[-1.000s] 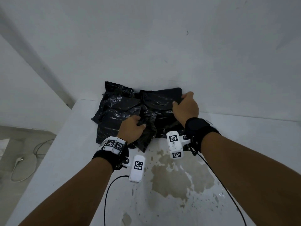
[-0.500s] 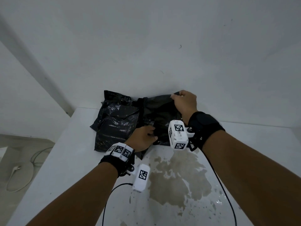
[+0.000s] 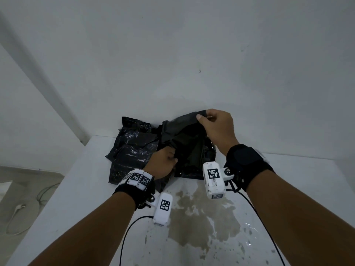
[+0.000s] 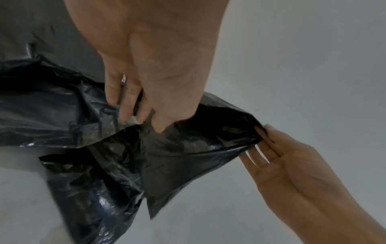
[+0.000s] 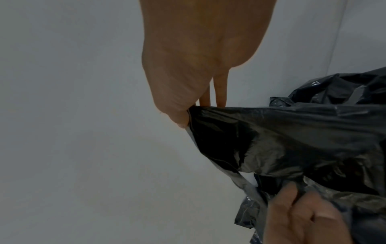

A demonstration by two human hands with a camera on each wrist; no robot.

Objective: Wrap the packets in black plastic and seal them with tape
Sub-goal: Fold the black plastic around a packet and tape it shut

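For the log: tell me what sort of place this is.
Likely a bare indoor workroom, hard to say more: a white table with a stained, worn top set against plain white walls, black plastic heaped on it, a cable on the floor.

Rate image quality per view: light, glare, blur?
Head view: dim, even light, sharp; small glints on the crinkled black plastic sheet, wide-angle bending at the white table's edge. Left wrist view: left hand sharp, plastic and right hand slightly smeared. Right wrist view: dim, plastic near-featureless, left hand at bottom blurred.
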